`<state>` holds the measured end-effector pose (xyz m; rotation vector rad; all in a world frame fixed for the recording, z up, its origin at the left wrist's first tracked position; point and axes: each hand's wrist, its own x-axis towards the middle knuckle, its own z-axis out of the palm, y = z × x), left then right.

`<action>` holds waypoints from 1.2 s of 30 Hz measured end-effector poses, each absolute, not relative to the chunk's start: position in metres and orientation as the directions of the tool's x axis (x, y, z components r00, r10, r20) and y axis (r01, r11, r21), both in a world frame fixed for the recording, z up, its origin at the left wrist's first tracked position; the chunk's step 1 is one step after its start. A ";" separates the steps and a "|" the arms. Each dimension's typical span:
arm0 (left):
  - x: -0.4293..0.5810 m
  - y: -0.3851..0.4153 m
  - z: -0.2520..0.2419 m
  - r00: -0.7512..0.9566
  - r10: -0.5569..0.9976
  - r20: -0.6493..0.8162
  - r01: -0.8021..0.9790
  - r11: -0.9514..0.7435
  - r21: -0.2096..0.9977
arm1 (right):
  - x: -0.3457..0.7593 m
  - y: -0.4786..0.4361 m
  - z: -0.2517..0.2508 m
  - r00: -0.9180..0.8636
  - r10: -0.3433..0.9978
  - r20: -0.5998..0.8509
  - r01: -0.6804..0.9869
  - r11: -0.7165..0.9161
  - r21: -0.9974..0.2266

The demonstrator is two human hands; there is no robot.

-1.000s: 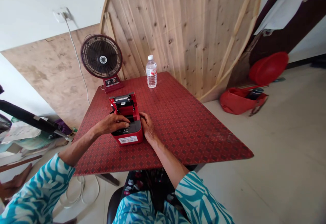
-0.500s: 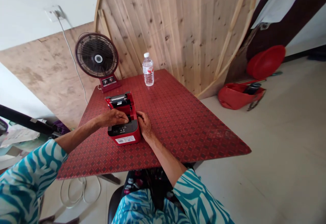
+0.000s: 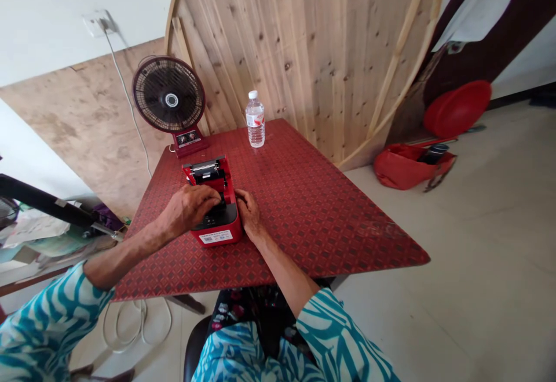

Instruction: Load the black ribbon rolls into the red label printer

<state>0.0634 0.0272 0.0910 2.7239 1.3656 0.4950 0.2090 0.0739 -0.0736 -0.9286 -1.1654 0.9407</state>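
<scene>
A small red and black printer (image 3: pixel 217 228) with its lid tipped open sits on the red patterned table (image 3: pixel 304 208). My left hand (image 3: pixel 189 208) lies over the top of the printer, its fingers curled down into the open bay; anything under them is hidden. My right hand (image 3: pixel 248 213) is cupped against the printer's right side, holding it.
A dark red table fan (image 3: pixel 170 101) and a clear water bottle (image 3: pixel 255 120) stand at the table's far edge. A round wooden board (image 3: pixel 313 40) leans behind. Red bags and a red basin (image 3: pixel 456 109) lie on the floor to the right. A cable (image 3: pixel 130 324) coils below.
My left hand has slid further over the printer's top, fingers reaching deeper into the open bay. My right hand has stayed against the side. The view shifted slightly.
</scene>
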 end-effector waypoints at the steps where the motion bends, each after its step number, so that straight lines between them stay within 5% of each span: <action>1: 0.064 0.021 0.088 0.602 0.746 0.283 0.747 -0.652 0.129 | 0.209 0.074 -0.074 0.140 0.939 0.314 -0.112 0.330 -0.937; 4: 0.065 0.003 0.074 0.681 0.667 0.303 0.703 -0.711 -0.014 | 0.208 0.073 -0.075 0.144 0.941 0.307 -0.120 0.325 -0.938; 9: 0.062 -0.024 0.047 0.663 0.618 0.423 0.708 -0.701 -0.087 | 0.211 0.074 -0.078 0.135 0.964 0.229 -0.196 0.253 -0.948; 12: 0.060 -0.035 0.035 0.637 0.590 0.496 0.708 -0.702 -0.075 | 0.214 0.094 -0.063 0.163 0.973 0.164 -0.234 0.200 -0.951; 20: 0.062 -0.040 0.015 0.559 0.574 0.598 0.728 -0.685 -0.024 | 0.214 0.126 0.009 0.006 0.959 0.284 -0.150 0.282 -0.948; 25: 0.064 -0.042 0.011 0.547 0.573 0.610 0.727 -0.687 -0.007 | 0.228 0.077 -0.011 0.043 0.926 0.376 -0.011 0.377 -0.926; 36: 0.019 -0.016 0.018 0.359 0.731 0.580 0.862 -0.498 0.094 | 0.223 0.058 -0.033 0.027 0.979 0.202 -0.197 0.203 -0.959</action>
